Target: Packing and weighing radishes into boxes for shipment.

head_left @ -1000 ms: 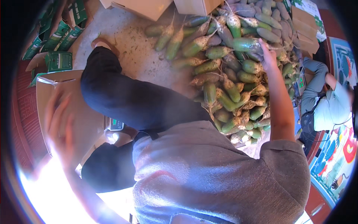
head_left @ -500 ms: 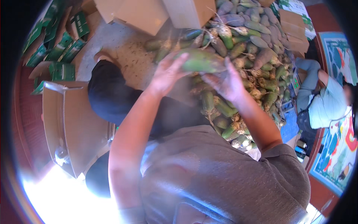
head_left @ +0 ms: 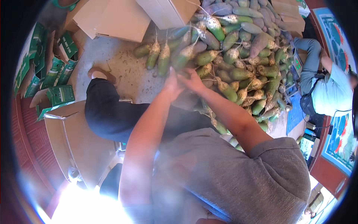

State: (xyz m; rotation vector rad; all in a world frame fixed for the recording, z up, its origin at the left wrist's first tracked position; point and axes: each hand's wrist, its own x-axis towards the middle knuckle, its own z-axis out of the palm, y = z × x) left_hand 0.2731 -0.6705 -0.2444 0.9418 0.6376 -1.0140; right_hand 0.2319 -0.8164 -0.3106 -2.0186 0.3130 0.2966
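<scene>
A large pile of green radishes [head_left: 238, 74] with thin pale roots and soil on their ends lies in front of me. At its near left edge, my left hand [head_left: 172, 86] and my right hand [head_left: 192, 81] come together around the lower end of one green radish [head_left: 183, 58]. Its rooted end points up and away from me. The fingers of both hands are closed and partly blurred, so their exact grip is hard to see. Just left of them, two more green radishes [head_left: 163, 59] lie side by side on the floor, roots pointing away.
Cardboard boxes [head_left: 119, 18] stand at the far left of the pile. Green printed cartons [head_left: 56, 71] and a tall open cardboard box [head_left: 84, 138] are on my left. On the right a person [head_left: 330, 93] sits beside a scale [head_left: 297, 64] with a lit display.
Both hands have come down and closer together. The radish, held crosswise in the air between them before, now points away from me near the floor. The view has shifted slightly.
</scene>
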